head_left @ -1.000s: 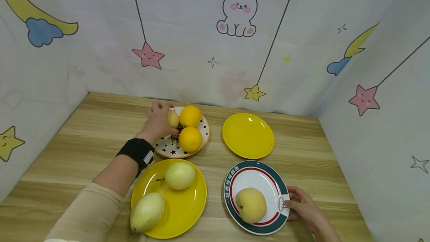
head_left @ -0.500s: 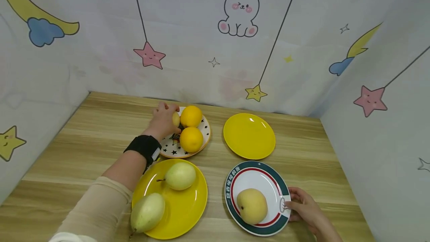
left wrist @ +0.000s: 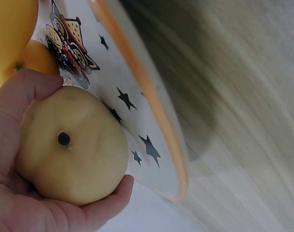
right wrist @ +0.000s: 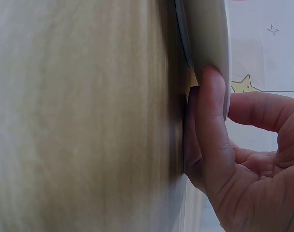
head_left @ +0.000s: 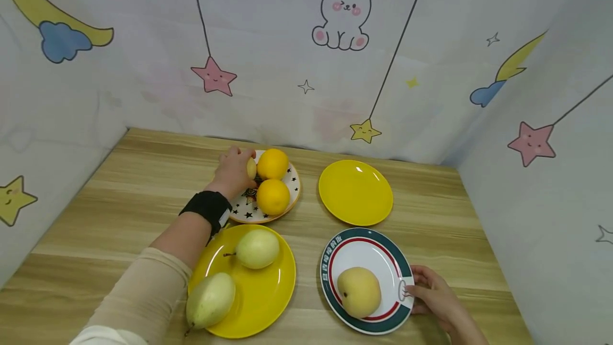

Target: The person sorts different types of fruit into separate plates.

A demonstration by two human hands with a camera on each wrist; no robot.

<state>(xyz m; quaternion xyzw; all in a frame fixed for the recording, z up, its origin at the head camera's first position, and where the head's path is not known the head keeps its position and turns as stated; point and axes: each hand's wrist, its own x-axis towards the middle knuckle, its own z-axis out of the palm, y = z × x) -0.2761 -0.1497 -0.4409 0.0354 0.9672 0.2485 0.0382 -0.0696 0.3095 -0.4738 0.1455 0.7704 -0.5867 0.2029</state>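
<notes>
The left hand [head_left: 233,175] grips a yellow fruit [left wrist: 72,150] (at the starred plate [head_left: 293,175]); the right hand [head_left: 435,297] pinches the green-rimmed plate [head_left: 401,252].

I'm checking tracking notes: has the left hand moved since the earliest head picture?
Yes, slightly rightward: the left hand has come closer to the far orange, which keeps its place on the star-patterned plate.

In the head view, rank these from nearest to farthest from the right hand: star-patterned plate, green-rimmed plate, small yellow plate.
From the right hand:
1. Green-rimmed plate: held at its right edge.
2. Small yellow plate: behind that plate.
3. Star-patterned plate: back left.
</notes>
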